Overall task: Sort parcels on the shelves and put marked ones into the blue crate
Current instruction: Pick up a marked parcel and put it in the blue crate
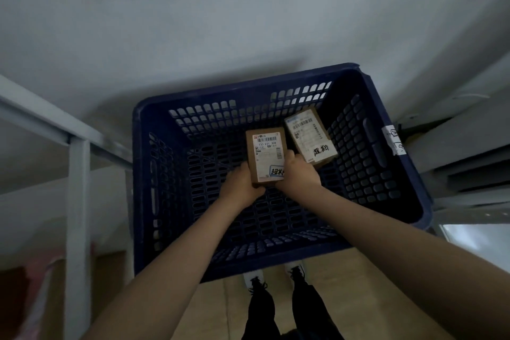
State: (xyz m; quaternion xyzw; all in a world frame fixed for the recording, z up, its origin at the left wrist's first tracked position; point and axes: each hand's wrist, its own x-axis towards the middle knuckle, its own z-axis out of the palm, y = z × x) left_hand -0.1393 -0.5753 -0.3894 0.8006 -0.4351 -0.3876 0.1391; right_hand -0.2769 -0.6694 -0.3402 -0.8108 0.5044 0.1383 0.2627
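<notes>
Blue crate (154,174), perforated walls and floor, seen from above; it stands on the floor between shelf frames. Two brown parcels inside.

Parcel A (265,156): small cardboard box, white label up, barcode on top and handwritten black marking at its lower edge. Left hand (239,184) grips its left lower side, right hand (299,172) its right lower side, fingers curled round the box edges. It is inside the crate; whether it touches the floor of the crate cannot be told.

Parcel B (310,136): same kind, lies in the far right part of the crate, tilted, label up with handwritten marking. It sits just beside A, near the right hand.

White tag (393,139) on the crate's right rim.
</notes>
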